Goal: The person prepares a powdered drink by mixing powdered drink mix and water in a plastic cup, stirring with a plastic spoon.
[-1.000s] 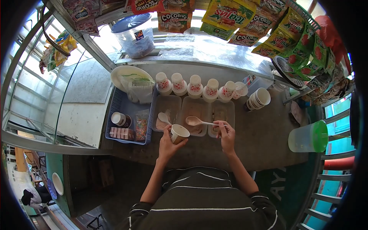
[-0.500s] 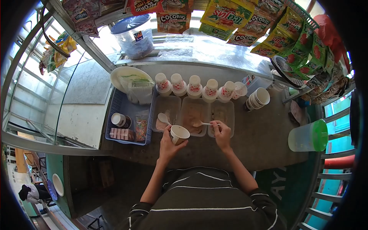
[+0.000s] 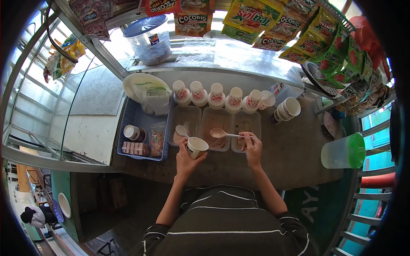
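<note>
Both hands are engaged: my left hand (image 3: 184,158) is wrapped around a small printed paper cup (image 3: 197,146), mouth tilted rightward, while my right hand (image 3: 253,149) pinches a pale plastic spoon (image 3: 225,134) whose long axis points left, bowl just above-right of the cup.

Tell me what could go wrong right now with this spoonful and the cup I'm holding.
The spoon in your right hand sits over the middle tub, not over the paper cup, so powder may spill on the way across. Your left hand holds the cup tilted in the air, so it could tip. The cup's mouth looks narrow, so some may miss.
</note>
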Demonstrator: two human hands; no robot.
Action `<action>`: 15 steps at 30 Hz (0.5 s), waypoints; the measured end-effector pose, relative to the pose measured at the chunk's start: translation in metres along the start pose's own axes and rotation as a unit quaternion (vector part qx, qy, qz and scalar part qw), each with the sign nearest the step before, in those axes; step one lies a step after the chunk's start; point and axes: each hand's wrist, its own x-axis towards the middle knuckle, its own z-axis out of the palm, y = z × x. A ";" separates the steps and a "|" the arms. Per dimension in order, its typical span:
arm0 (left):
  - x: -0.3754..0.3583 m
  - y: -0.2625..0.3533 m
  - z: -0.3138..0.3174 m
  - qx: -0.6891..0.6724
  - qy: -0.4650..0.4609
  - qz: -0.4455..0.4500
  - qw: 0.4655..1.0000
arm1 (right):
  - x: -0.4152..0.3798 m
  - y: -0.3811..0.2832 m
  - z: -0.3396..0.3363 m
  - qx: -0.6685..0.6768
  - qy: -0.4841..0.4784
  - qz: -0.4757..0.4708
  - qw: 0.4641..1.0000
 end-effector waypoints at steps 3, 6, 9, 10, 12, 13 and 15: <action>-0.001 0.007 0.002 0.017 -0.001 0.019 1.000 | -0.009 -0.022 0.005 0.056 -0.031 0.006 0.998; -0.002 0.009 0.004 0.019 -0.004 0.023 1.000 | -0.020 -0.038 0.011 0.028 -0.111 -0.010 0.993; -0.003 0.008 0.005 0.020 -0.006 0.023 1.000 | -0.021 -0.042 0.012 -0.058 -0.221 -0.143 0.963; -0.003 0.006 0.005 0.025 -0.007 0.020 0.999 | -0.017 -0.036 0.011 -0.034 -0.168 -0.098 0.980; -0.003 0.002 0.006 0.017 0.001 0.009 1.000 | -0.008 -0.026 0.010 -0.010 -0.115 -0.053 0.992; -0.004 0.001 0.006 0.008 0.008 -0.003 1.000 | -0.003 -0.021 0.009 -0.049 -0.071 -0.054 0.995; -0.005 -0.002 0.007 -0.001 0.017 0.009 1.000 | 0.002 -0.009 0.007 -0.087 -0.025 -0.056 0.994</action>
